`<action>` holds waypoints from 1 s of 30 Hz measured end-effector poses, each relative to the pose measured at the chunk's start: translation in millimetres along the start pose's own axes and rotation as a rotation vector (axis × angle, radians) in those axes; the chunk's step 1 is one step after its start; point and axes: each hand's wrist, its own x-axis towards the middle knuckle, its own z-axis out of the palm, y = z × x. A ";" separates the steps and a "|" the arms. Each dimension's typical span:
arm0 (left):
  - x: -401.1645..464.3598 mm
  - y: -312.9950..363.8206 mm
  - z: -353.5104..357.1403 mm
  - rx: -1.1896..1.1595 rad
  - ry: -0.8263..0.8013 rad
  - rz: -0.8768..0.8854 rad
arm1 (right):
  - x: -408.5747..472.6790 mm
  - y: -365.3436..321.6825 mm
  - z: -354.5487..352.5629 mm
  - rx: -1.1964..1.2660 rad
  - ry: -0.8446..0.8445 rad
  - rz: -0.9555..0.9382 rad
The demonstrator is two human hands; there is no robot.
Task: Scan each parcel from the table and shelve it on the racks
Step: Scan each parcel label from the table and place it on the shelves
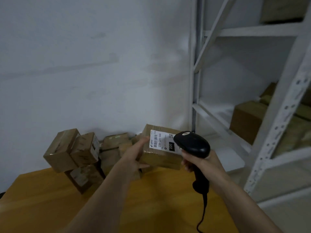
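One parcel (160, 148) is up off the surface (50, 199) now, left hand (134, 154) gripping its left edge, thumb underneath and fingers curled onto the top, label (162, 140) facing the camera. The right hand (200, 163) is wrapped tight round the handle of the scanner (191, 143), its head sitting right over the label's right side — and that looks like the snag, because the barcode (155, 138) is at the label's far left end, close to the left fingertips. To do this well, I'd say draw the scanner back a touch and swing its nose leftward so the beam falls across the bars, not the printed digits. Hold the parcel level and steady; the label looks flat, but the tape round it may glare if tilted. Mind the left fingers — they're near the barcode and shouldn't creep over it. The cord (202, 214) hangs down over the surface edge, free of the parcel. More boxes (70, 148) wait stacked against the wall, and the rack (276, 125) stands just right with bare shelf beside the cartons (247, 120) already shelved — a short reach once the scan takes.
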 end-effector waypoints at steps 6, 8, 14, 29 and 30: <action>-31.6 -39.2 -1.2 0.074 -0.205 -0.017 | -56.2 6.3 2.4 0.044 0.233 0.034; -40.8 -46.2 3.6 0.185 -0.250 0.034 | -76.8 8.7 1.8 0.063 0.299 0.044; -76.7 -61.1 33.8 0.384 -0.435 0.154 | -130.8 6.0 -7.1 0.054 0.411 0.050; -145.4 -95.6 142.5 0.525 -0.578 0.345 | -212.4 1.8 -82.2 0.097 0.616 -0.036; -149.1 -98.1 154.9 0.511 -0.581 0.351 | -217.6 1.0 -91.6 0.101 0.634 -0.034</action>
